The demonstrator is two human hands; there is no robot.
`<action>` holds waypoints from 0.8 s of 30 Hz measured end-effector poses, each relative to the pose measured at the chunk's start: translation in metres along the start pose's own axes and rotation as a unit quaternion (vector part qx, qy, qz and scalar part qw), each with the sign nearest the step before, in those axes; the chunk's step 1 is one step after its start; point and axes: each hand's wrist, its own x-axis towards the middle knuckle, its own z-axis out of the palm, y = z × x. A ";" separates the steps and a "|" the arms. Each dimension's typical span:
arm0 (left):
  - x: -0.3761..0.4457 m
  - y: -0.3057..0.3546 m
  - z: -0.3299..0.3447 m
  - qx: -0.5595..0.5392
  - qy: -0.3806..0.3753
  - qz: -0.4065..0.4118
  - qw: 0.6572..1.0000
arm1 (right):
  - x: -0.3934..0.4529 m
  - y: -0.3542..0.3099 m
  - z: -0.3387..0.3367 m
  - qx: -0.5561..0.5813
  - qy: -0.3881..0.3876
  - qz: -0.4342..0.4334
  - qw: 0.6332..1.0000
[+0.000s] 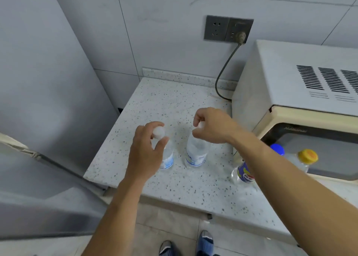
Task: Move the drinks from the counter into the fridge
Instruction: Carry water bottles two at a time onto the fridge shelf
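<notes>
Two clear water bottles with white caps stand upright on the speckled counter (166, 104). My left hand (147, 149) curls its fingers and thumb around the neck of the left bottle (168, 159), just below its cap. My right hand (211, 126) pinches the cap and neck of the right bottle (195, 155). Further right, a blue-capped bottle (242, 173) with a colourful label and a yellow-capped bottle (306, 159) stand partly hidden behind my right forearm. The grey fridge (44, 93) rises at the left, its door edge near the counter's corner.
A cream microwave (302, 93) fills the right side of the counter, its cable running to a wall socket (228, 29). The tiled wall lies behind. The counter's front edge runs diagonally; below it are the floor and my blue slippers (205, 242).
</notes>
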 end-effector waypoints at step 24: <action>-0.043 -0.075 0.037 -0.229 -0.067 -0.213 0.948 | -0.056 0.050 0.161 0.369 0.182 0.110 0.905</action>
